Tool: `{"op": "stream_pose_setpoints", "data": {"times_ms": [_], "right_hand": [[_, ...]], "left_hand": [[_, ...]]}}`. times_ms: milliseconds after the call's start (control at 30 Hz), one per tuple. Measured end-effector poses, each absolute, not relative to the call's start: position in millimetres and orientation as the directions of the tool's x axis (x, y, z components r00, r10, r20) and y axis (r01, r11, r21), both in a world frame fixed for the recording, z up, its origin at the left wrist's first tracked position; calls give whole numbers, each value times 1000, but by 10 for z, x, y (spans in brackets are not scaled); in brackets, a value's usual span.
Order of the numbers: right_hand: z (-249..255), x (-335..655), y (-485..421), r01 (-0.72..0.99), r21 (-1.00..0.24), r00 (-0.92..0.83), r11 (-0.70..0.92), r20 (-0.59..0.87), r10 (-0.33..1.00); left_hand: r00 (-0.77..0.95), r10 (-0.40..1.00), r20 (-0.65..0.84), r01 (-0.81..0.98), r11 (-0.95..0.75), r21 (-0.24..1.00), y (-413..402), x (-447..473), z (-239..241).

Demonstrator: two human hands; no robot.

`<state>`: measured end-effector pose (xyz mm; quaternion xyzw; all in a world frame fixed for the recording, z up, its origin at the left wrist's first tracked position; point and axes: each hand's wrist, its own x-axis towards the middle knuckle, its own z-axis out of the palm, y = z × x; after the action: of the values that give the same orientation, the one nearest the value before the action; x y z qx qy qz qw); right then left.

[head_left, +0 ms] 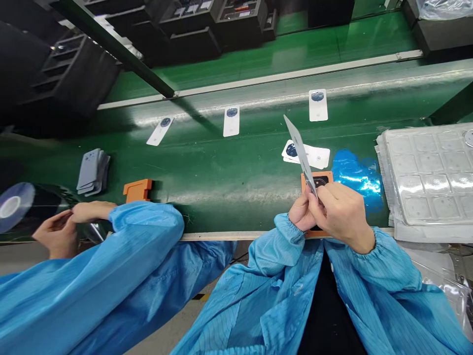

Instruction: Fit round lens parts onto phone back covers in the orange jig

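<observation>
A thin pale grey panel [300,148], which looks like a phone back cover, stands tilted and almost edge-on above the bench. My left hand [300,213] is closed on its lower end, and my right hand [338,209] pinches the same end from the other side. Beneath my hands lies an orange fixture [328,175] with a dark inset, mostly covered by them. Just behind the panel, a small stack of white cards [318,157] with a dark round lens pattern rests on the green surface. Crumpled shiny blue film [356,180] is right of my right hand.
Single white cards [231,121] are spaced along the green bench [221,182]. Clear compartment trays [428,172] are stacked at right. On the left, a co-worker's hands [70,224] work beside a film roll [27,207], near stacked grey panels [90,170] and an orange block [136,190].
</observation>
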<state>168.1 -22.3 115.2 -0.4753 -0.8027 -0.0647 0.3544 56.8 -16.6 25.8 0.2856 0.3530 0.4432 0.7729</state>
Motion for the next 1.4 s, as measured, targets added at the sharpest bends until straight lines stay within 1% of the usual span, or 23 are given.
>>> {"op": "stream_pose_setpoints", "data": {"times_ms": [67,133,167,233,300,400,467,600,667,733,767,800,833,900,967,1167,1300,1400], "right_hand": [[1162,1741,-199,770,-234,-358,593,611,706],[1184,1838,-171,677,-281,-447,681,578,683],[1200,1893,-157,614,-318,-498,723,554,667],[1238,1997,-138,501,-392,-576,772,514,635],[1272,2060,-138,426,-458,-586,780,518,624],[1287,2055,-181,330,-568,-481,754,586,652],[1271,2012,-228,266,-618,-412,740,621,667],[1232,1949,-324,204,-652,-331,730,656,679],[1220,1946,-358,166,-659,-317,734,669,672],[1210,1954,-381,114,-654,-315,748,690,652],[1207,1960,-389,90,-651,-314,754,700,641],[1205,1965,-396,69,-648,-316,758,707,633],[1206,1970,-402,51,-647,-321,761,711,626],[1212,1978,-410,22,-649,-344,761,709,615],[1226,1983,-415,3,-651,-363,759,707,607],[1256,1975,-416,-19,-650,-381,760,707,596],[1259,1959,-417,-20,-643,-374,766,715,591],[1248,1953,-416,-11,-636,-369,772,720,588]], "left_hand": [[367,907,-207,-540,389,747,-153,531,267],[380,917,-122,-542,328,774,-115,442,306],[373,924,-86,-521,285,804,-88,383,335],[358,933,-23,-421,183,888,-32,264,396],[337,939,60,-306,49,951,7,185,440],[315,932,178,-206,-116,972,-5,185,446],[307,921,239,-175,-192,966,-50,232,420],[319,887,333,-191,-284,940,-103,315,365],[297,855,426,-291,-345,893,-76,336,358],[255,782,569,-437,-432,789,-30,346,372],[238,754,613,-478,-458,749,-10,346,389],[238,754,612,-472,-461,752,2,343,411],[257,784,565,-419,-437,796,2,338,438],[288,869,403,-253,-337,907,-33,324,497],[289,910,298,-157,-262,952,-101,313,544],[313,918,242,-101,-221,970,-226,296,549],[317,919,234,-86,-218,972,-198,280,515],[335,911,243,-37,-245,969,-172,280,489]]}}
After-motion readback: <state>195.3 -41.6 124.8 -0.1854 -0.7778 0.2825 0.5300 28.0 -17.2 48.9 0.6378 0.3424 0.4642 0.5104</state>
